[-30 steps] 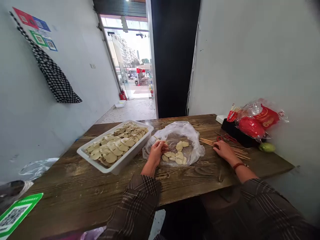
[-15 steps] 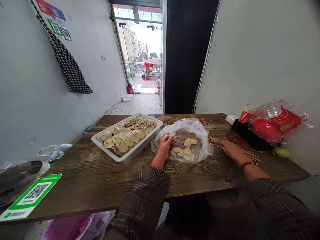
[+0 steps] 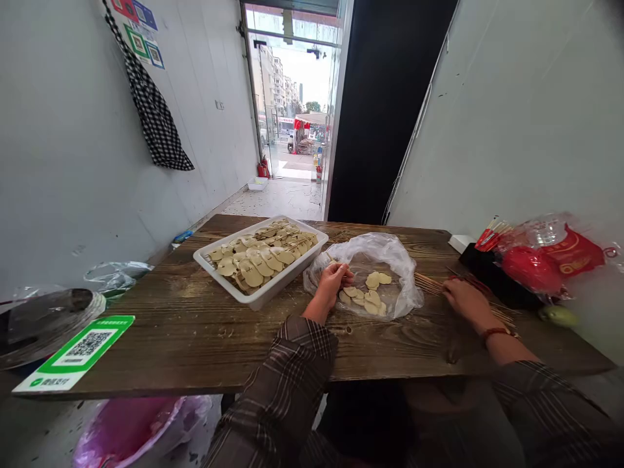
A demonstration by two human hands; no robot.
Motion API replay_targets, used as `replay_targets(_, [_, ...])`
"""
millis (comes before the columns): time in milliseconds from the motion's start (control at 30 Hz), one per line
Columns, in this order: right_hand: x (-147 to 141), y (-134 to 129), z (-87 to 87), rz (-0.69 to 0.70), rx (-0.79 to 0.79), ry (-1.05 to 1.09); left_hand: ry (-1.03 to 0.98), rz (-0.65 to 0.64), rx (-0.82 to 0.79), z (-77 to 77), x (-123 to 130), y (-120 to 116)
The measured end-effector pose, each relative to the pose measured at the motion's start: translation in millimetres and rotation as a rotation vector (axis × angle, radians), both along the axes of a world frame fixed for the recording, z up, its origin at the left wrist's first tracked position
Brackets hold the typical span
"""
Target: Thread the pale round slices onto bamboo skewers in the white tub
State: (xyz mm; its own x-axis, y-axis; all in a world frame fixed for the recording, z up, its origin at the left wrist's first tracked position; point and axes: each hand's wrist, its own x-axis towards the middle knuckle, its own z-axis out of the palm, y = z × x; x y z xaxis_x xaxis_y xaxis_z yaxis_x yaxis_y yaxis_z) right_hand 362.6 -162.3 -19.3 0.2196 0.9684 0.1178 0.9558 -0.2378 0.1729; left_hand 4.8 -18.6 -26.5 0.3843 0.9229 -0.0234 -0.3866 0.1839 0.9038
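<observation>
Shop with green QR sign [image 3: 80, 351]

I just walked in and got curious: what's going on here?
A person is working bare-handed at a wooden table. The left hand, at an open plastic bag, seems to pinch a thin stick. The right hand is on loose sticks. Pale slices lie in the bag; the white tray to its left holds many more, with sticks among them.

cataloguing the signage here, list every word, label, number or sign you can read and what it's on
"微信支付", slightly blurred: lower edge of the green QR card
Too small: that card's top line; wall QR cards; street signage
Too blurred: gold marking on the red packet
</observation>
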Motion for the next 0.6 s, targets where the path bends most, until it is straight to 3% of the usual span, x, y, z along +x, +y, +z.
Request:
replay_targets(200, [11, -5, 5.8, -0.080, 0.073, -0.118, -0.016, 0.011, -0.032, 8.1, 0, -5])
replay_targets(333, [7, -15, 19.6, -0.180, 0.212, -0.070, -0.014, 0.019, -0.038, 11.1, 3, -4])
replay_targets(467, [-14, -19, 41.5, -0.192, 0.452, 0.104, 0.000, 0.021, -0.006, 13.0, 5, -5])
replay_targets(600, [-52, -12, 57.0, -0.069, 0.575, 0.309, 0.013, 0.006, 0.040, 16.1, 6, -8])
